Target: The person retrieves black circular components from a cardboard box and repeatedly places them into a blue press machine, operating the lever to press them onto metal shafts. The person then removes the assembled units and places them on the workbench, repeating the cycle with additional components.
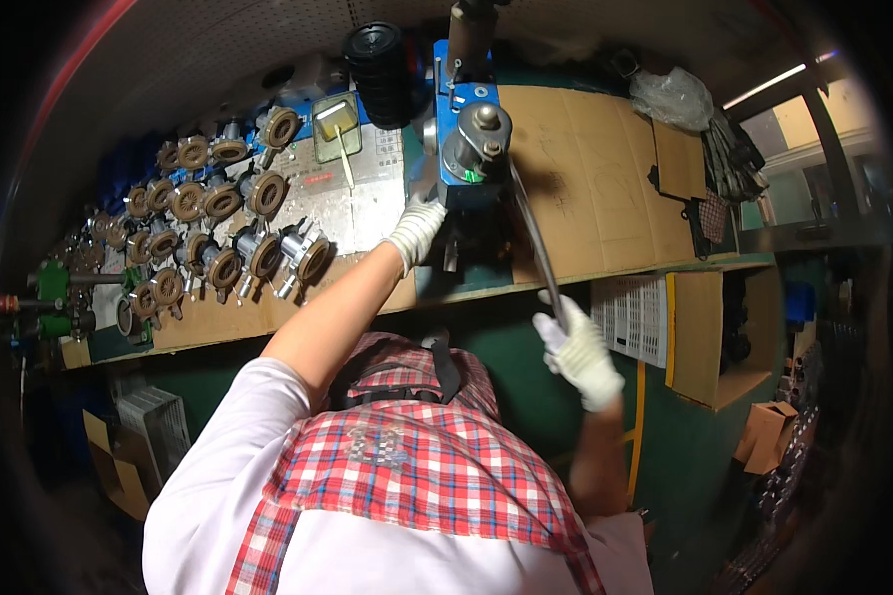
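Note:
A blue bench press [466, 149] with a rounded metal head stands at the bench's edge. A long metal lever [538, 238] slopes from its right side down toward me. My right hand [580, 355], in a white glove, grips the lever's lower end. My left hand [417, 230], also gloved, reaches in at the press's lower left side. Its fingers are curled, and the press partly hides what they hold. To the left stand several grey metal parts with round brown discs [225, 266], lined up in rows.
A tray with a brush [335, 129] and a stack of black rings [377, 74] sit behind. Flat cardboard [595, 178] covers the right bench. A plastic bag [673, 97] and gloves lie at the far right. Below are an open carton [700, 347] and a white crate [630, 319].

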Available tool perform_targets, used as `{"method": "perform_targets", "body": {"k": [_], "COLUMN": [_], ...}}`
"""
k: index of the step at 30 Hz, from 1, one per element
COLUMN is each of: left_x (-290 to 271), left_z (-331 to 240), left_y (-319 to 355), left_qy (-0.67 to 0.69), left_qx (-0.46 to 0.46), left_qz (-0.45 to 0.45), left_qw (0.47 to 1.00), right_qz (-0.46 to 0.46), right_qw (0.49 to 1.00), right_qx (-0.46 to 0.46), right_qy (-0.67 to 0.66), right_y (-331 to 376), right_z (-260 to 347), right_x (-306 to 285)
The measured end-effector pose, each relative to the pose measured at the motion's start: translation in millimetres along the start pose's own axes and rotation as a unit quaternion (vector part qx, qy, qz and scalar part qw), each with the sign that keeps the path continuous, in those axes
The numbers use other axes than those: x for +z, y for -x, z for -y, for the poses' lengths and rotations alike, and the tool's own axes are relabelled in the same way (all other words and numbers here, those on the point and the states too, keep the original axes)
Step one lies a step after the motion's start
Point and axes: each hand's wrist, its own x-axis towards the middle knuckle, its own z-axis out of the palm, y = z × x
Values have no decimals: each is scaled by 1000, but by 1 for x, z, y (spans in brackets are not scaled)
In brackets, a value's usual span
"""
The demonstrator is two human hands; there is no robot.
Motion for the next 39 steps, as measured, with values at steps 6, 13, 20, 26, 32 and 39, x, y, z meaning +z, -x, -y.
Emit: {"method": "perform_targets", "body": {"k": [6, 13, 20, 26, 32, 39], "left_x": [3, -70, -142, -241, -250, -247], "left_z": [-71, -73, -106, -126, -161, -167], "left_y": [68, 129, 191, 197, 202, 193], "left_qy": [81, -65, -215, -69, 98, 3], "left_qx": [-97, -56, 196, -55, 72, 158], "left_qz": [-8, 8, 68, 123, 300, 248], "left_qw": [992, 996, 954, 988, 946, 956], "right_qz": [217, 52, 77, -160, -203, -203], "right_qw": [912, 946, 967, 875, 750, 791], "right_qx": [-147, -26, -108, -446, -612, -543], "right_qy": [-316, -319, -219, 102, 150, 197], "right_y": [60, -49, -60, -32, -24, -27], "right_z": [34, 20, 111, 137, 152, 152], "right_x": [-66, 100, 176, 204, 242, 254]}}
